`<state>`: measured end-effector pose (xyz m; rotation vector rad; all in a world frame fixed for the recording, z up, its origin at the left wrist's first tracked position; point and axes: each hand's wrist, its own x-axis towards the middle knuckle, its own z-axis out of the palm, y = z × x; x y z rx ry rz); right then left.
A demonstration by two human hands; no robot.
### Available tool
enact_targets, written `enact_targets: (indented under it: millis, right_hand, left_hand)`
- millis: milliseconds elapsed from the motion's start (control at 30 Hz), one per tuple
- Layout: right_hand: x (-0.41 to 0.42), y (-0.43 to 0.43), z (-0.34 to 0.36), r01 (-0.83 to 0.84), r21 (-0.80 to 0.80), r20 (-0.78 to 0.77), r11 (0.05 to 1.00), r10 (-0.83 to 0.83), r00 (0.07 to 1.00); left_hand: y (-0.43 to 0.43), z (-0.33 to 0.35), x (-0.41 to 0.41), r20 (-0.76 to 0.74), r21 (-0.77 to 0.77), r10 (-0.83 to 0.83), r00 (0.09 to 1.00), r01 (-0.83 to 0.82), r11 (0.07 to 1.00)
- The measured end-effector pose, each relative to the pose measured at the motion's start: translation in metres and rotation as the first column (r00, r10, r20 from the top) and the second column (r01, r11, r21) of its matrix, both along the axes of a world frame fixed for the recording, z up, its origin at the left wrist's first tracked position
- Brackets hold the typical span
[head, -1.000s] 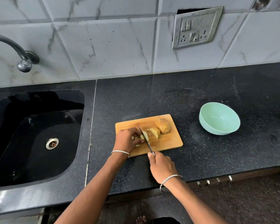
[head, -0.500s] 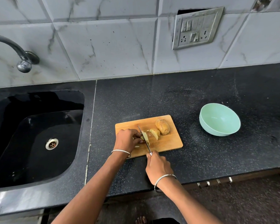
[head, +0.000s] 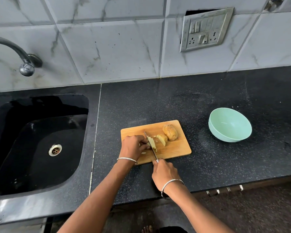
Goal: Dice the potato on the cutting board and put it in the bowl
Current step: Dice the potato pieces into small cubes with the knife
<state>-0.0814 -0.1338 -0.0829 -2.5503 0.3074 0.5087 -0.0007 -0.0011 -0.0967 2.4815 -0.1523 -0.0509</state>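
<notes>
Nearest you, just below the frame's centre, your right hand (head: 165, 174) is curled round the handle of the knife (head: 154, 154) at the near edge of the cutting board (head: 176, 149). The handle itself is hidden inside your fist. Over the last second that hand has drifted slightly to the left while the blade has hardly moved, so you look to be between strokes on the same cut, not starting a new one. The blade runs up and to the left across the board, with your left hand (head: 133, 146) close against its left side, fingers bent over a piece of potato they largely cover. Pale cut strips (head: 152, 142) lie just right of the blade. A wedge (head: 162, 139) sits beyond them, and a larger skin-on chunk (head: 170, 132) rests near the board's far right corner, touching the wedge and still uncut, as it was a second ago. Well apart, at centre right on the dark countertop (head: 208, 165), the green bowl (head: 225, 137) holds nothing, so most of the dicing and the whole transfer remain.
</notes>
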Motion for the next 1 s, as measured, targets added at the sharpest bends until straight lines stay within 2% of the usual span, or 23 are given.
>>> enact_targets:
  millis: [467,700,900,1000]
  right_hand:
    - [-0.034,-0.016,-0.006,-0.03,-0.037,0.025,0.999,0.031,0.999]
    - [-0.033,-0.037,-0.002,-0.071,0.016,0.003,0.997,0.071,0.997]
    - [-0.016,-0.038,0.008,-0.105,0.051,0.051,0.993,0.102,0.993]
    - [-0.008,-0.036,0.009,-0.119,0.047,0.021,0.992,0.118,0.993]
  left_hand:
    - [0.001,-0.004,-0.004,0.054,0.042,-0.002,0.999,0.0,0.999]
    - [0.004,-0.005,-0.005,0.048,0.029,-0.027,0.999,0.025,0.999]
    - [0.013,-0.004,-0.013,0.165,-0.029,0.058,0.985,-0.054,0.998]
    - [0.015,-0.003,-0.015,0.296,0.023,0.009,0.955,-0.016,1.0]
